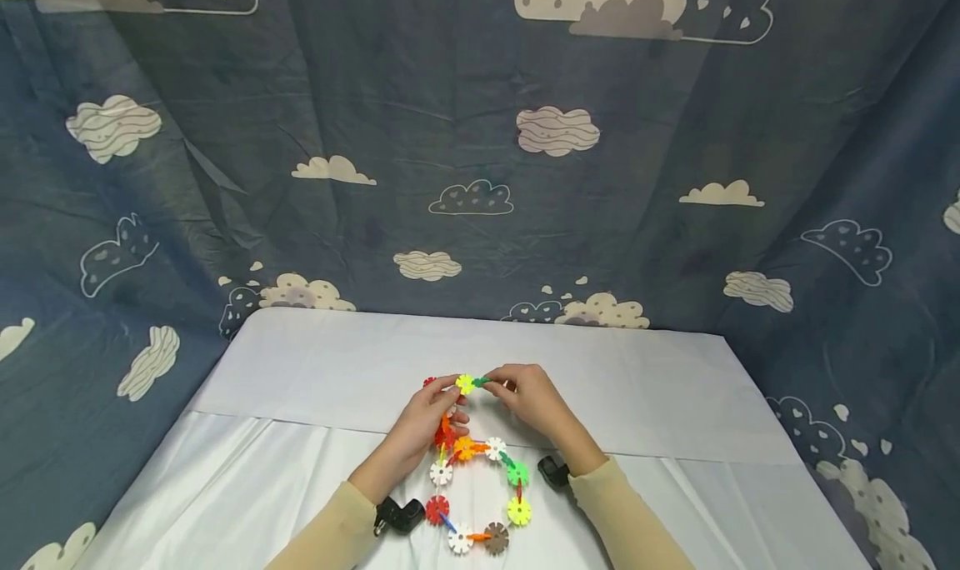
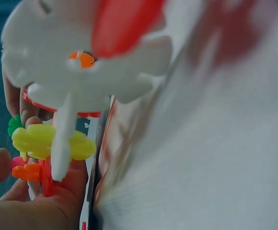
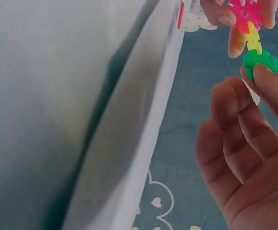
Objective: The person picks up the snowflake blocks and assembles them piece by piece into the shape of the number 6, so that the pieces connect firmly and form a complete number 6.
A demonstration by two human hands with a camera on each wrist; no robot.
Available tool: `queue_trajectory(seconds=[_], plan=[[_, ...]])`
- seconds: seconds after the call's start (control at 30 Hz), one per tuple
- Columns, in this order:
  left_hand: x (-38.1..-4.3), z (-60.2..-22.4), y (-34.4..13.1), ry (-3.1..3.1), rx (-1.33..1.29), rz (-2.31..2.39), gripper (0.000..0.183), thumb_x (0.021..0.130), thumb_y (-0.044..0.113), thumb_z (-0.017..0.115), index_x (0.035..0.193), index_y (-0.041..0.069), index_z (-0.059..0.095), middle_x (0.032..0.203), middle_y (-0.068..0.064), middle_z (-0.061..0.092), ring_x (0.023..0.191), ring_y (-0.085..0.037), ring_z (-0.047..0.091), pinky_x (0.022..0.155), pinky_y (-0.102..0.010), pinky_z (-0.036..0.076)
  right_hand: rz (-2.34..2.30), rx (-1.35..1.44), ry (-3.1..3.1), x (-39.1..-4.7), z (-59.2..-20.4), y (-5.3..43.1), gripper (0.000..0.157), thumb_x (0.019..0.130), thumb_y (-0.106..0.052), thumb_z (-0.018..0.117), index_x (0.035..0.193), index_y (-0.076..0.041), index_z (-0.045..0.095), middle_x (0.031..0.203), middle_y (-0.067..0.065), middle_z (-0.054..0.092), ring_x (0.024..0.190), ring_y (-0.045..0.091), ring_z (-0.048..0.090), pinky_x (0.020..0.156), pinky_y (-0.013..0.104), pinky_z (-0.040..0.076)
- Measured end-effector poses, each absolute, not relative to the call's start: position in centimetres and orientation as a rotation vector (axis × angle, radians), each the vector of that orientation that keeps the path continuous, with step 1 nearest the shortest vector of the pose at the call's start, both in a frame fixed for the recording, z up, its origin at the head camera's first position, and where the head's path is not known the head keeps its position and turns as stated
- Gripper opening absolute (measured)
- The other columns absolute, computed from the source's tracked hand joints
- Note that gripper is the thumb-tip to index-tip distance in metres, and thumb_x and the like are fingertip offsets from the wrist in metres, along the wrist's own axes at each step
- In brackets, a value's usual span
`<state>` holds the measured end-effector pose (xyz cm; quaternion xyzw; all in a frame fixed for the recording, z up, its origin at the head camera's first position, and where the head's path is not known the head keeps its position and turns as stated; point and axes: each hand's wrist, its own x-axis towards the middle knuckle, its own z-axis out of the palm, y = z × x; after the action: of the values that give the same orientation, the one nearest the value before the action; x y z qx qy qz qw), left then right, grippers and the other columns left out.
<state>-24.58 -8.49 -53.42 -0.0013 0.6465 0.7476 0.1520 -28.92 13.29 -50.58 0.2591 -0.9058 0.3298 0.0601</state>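
My left hand (image 1: 420, 424) grips a chain of slotted plastic flower discs. Near its fingers a pink disc (image 3: 245, 14) joins a yellow disc (image 3: 253, 39), which joins a green disc (image 3: 262, 63). My right hand (image 1: 531, 397) pinches that green disc between thumb and forefinger, its other fingers loosely bent. From the left hand the chain runs down toward a ring of linked discs, including an orange disc (image 1: 464, 447), a brown disc (image 1: 497, 538) and a red disc (image 1: 437, 510). Close to the left wrist camera, a white disc (image 2: 33, 72) hides part of the chain.
The ring lies on a white cloth-covered table (image 1: 637, 395). A dark blue curtain (image 1: 450, 95) with cloud prints hangs behind and at both sides. Black wrist cameras sit at both wrists, the left camera (image 1: 400, 516) close beside the ring.
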Motion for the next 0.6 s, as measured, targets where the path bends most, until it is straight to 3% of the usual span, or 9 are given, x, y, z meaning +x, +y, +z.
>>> queue_trajectory(seconds=[0.2,0.37,0.6], plan=[[-24.2,-53.3,-8.4,1.903,0.038,2.107,0.053,0.114,0.029,0.050,0.160,0.004,0.044,0.129,-0.023,0.065,0.083,-0.011,0.069,0.080,-0.028,0.065,0.787,0.855,-2.622,-28.5,-50.8,12.7,0.009,0.095,-0.017,0.080,0.103,-0.014,0.084,0.093,-0.003,0.082,0.073,0.005,0.067,0.067,0.020,0.054],[-24.2,-53.3,-8.2,1.872,0.004,2.122,0.051,0.114,0.029,0.050,0.159,0.004,0.046,0.127,-0.021,0.067,0.084,-0.011,0.069,0.080,-0.028,0.065,0.781,0.893,-2.598,-28.2,-50.7,12.1,0.010,0.096,-0.013,0.079,0.104,-0.010,0.084,0.096,0.001,0.083,0.082,0.012,0.076,0.074,0.027,0.062],[-24.3,-52.6,-8.6,1.891,-0.003,2.101,0.053,0.114,0.042,0.046,0.144,-0.001,0.055,0.130,-0.024,0.071,0.091,-0.014,0.077,0.080,-0.031,0.066,0.781,0.841,-2.632,-28.2,-50.9,12.2,0.009,0.095,-0.016,0.080,0.103,-0.018,0.085,0.094,-0.003,0.083,0.079,0.008,0.074,0.070,0.023,0.057]])
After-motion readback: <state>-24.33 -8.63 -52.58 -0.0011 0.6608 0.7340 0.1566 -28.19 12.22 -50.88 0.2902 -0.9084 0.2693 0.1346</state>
